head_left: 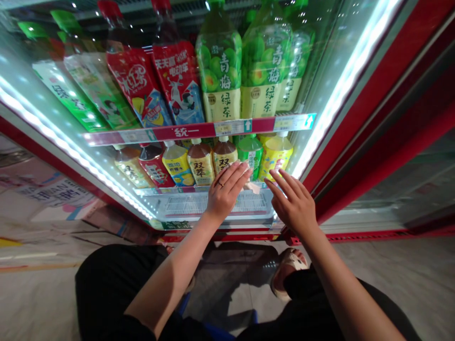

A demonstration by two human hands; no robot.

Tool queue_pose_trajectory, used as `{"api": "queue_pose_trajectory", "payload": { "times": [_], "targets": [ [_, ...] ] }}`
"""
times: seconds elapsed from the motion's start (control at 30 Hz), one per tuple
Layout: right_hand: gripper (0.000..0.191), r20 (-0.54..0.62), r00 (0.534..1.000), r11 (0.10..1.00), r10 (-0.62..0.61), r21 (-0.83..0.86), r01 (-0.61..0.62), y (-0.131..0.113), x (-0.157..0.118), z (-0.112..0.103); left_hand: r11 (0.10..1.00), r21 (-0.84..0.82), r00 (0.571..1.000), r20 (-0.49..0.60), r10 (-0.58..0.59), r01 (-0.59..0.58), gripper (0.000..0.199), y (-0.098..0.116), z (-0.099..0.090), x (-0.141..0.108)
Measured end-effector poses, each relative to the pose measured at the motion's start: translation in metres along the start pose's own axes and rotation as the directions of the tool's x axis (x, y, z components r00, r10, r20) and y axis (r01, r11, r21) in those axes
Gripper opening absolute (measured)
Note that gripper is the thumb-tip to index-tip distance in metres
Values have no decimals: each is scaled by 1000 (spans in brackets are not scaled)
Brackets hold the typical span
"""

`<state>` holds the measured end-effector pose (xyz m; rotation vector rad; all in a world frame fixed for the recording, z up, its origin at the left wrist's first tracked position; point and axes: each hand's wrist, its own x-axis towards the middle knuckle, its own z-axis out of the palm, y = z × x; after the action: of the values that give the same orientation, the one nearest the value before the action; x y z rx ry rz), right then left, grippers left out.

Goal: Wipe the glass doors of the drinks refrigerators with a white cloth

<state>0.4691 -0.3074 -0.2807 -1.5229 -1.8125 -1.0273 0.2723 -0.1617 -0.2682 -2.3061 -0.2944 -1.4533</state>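
Position: facing a refrigerated drinks cabinet with a red metal frame and bright white LED strips along its edges. The view looks forward and down, with both hands raised before the lower shelf.

Progress: every bottle in view stands in its shelf row, and neither hand carries one.

Upper shelf, at twelve o'clock from the hands: green plastic bottles of plum green tea, with red-labelled plastic bottles at eleven o'clock. A long red plastic price rail runs beneath them.

Left hand: released, palm down, fingers long and close together, with a thin gold-coloured ring on one finger. Its fingertips reach the amber plastic bottle with a yellow label and the green-labelled plastic bottle, at about one o'clock from the wrist. Contact cannot be told from this angle.

Right hand: released as well, fingers loosely spread, tips pointing at ten o'clock towards the yellow plastic bottle — the nearest item, though touch is again uncertain.

Neither hand is clenched. Below, at six o'clock: a black garment, a beige sandal and a pale floor.
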Motion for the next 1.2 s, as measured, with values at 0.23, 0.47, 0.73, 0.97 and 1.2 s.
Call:
{"api": "queue_pose_trajectory", "payload": {
  "times": [0.23,0.47,0.73,0.97,1.2],
  "targets": [
    [72,-17,1000,999,-14,-31,14,0,2,0,986,-12,979,118,164,-163,55,7,6,-11],
    [60,-26,999,999,-23,-42,22,0,2,0,996,-87,999,46,2,2,63,10,14,-5],
    [49,-47,998,998,-38,-46,36,1,3,0,991,-77,985,125,122,-113,55,14,14,-9],
    [54,-93,996,999,-5,-37,1,3,1,-2,996,-82,997,60,38,-33,55,18,18,-3],
    [56,-139,990,998,11,-56,-19,7,-1,-2,993,-89,992,93,87,-78,49,21,20,-10]
  ]
}}
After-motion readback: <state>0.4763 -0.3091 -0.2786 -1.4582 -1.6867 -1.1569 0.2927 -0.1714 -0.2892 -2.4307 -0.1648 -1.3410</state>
